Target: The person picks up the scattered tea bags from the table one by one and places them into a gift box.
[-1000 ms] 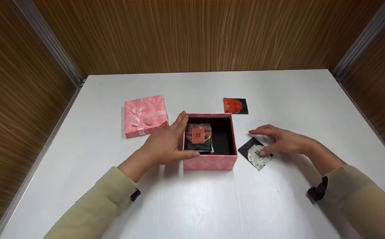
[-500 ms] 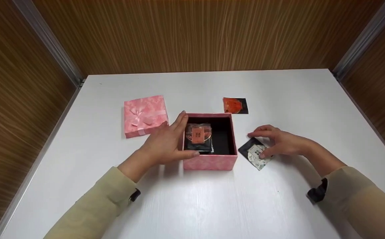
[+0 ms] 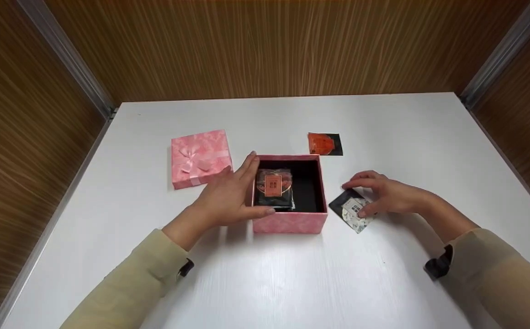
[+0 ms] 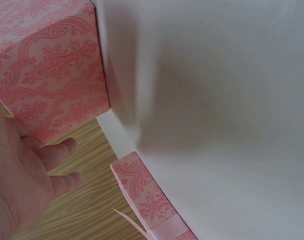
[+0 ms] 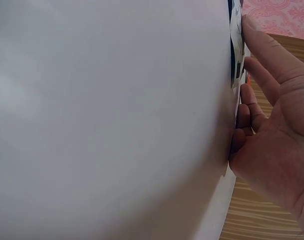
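An open pink gift box (image 3: 288,224) stands in the middle, in the head view, its inside dark. Within it, on the left side, lies a stack of sachets with a black and orange sachet (image 3: 274,187) on top. My left hand (image 3: 224,196) rests against the box's left wall, thumb along the front rim and index finger at the far left corner. On the table to the right, a black and white patterned sachet (image 3: 349,211) lies flat. My right hand (image 3: 395,195) touches it with the thumb, the index fingertip just beyond its far corner.
The pink lid with a ribbon bow (image 3: 201,157) lies behind my left hand. Another orange and black sachet (image 3: 325,144) lies behind the box's far right corner. Wood-grain panels (image 3: 283,50) close off the white table (image 3: 406,123) at the back and both sides.
My right index finger has drawn in slightly towards the white patterned sachet, and the thumb has shifted a little on it. The left hand, box and sachets stay in place.
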Demonstrator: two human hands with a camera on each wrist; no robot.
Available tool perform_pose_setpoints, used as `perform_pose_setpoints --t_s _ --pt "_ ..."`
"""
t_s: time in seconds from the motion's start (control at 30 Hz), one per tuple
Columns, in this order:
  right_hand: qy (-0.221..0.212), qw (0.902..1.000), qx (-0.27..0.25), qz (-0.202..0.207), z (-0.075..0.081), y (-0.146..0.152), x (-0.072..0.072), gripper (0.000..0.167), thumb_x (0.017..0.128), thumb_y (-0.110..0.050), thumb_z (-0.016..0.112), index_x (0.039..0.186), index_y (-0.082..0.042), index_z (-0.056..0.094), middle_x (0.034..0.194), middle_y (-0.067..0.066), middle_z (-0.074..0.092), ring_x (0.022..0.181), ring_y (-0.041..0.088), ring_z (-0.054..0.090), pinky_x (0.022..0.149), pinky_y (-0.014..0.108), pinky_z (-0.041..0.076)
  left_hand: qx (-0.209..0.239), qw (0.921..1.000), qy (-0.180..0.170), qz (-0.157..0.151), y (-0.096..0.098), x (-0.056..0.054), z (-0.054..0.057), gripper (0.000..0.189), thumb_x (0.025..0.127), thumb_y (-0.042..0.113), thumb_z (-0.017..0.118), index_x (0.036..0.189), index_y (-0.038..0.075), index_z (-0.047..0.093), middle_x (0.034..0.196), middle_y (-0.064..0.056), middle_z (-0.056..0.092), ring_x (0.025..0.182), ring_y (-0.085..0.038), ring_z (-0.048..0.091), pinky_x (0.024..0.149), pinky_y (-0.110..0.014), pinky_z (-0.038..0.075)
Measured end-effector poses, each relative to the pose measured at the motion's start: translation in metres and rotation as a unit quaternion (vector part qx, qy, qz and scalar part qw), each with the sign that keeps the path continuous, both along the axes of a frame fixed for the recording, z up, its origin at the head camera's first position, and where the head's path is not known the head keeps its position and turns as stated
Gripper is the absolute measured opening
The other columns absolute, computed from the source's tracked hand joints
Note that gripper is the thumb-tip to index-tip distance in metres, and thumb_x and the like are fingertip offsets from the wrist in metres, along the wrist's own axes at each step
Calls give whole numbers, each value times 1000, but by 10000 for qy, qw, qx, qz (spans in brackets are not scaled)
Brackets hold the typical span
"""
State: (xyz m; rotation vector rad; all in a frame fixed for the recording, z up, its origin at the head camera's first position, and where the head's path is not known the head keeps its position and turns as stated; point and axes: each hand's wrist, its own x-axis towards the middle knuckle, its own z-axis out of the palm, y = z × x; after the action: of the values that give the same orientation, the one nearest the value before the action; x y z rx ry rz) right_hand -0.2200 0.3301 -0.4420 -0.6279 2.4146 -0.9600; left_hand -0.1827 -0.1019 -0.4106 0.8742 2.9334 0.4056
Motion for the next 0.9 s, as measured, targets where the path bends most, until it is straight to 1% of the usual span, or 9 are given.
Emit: perform_pose_setpoints --t_s 0.23,0.47,0.63,0.8,0.9 --pt "85 9999 45 31 -1 -1 1 65 85 -23 91 145 -21 65 156 15 38 143 42 32 114 64 31 -32 9999 -103 61 0 -1 0 127 85 94 46 171 11 3 179 -4 4 146 -42 48 123 -60 31" --pt "17 10000 51 -74 -1 -3 0 59 85 -24 91 138 -21 65 156 15 38 145 42 29 115 67 29 11 9999 -123 62 0 -2 0 128 84 95 46 171 10 5 178 -4 5 141 -40 54 124 -58 31" --pt "70 9999 -22 -86 -2 -4 0 55 84 -21 92 131 -22 64 152 12 42 142 37 31 114 63 29 40 9999 -143 72 0 -2 -1 128 84 96 45 172 12 3 179 -2 3 142 -41 53 124 -59 30" --pt "119 9995 -277 -79 -4 -3 -1 54 81 -15 93 125 -16 62 147 12 47 140 36 32 116 60 24 80 9999 -150 20 0 0 -1 128 85 94 45 171 11 1 179 -4 1 146 -41 48 126 -58 25" --pt "110 9993 -319 -130 -4 -3 -1 53 81 -14 93 123 -13 61 142 12 49 140 35 34 118 59 22 96 9998 -159 -5 -1 0 -1 127 86 93 46 171 10 1 179 -5 0 148 -40 46 127 -57 23"
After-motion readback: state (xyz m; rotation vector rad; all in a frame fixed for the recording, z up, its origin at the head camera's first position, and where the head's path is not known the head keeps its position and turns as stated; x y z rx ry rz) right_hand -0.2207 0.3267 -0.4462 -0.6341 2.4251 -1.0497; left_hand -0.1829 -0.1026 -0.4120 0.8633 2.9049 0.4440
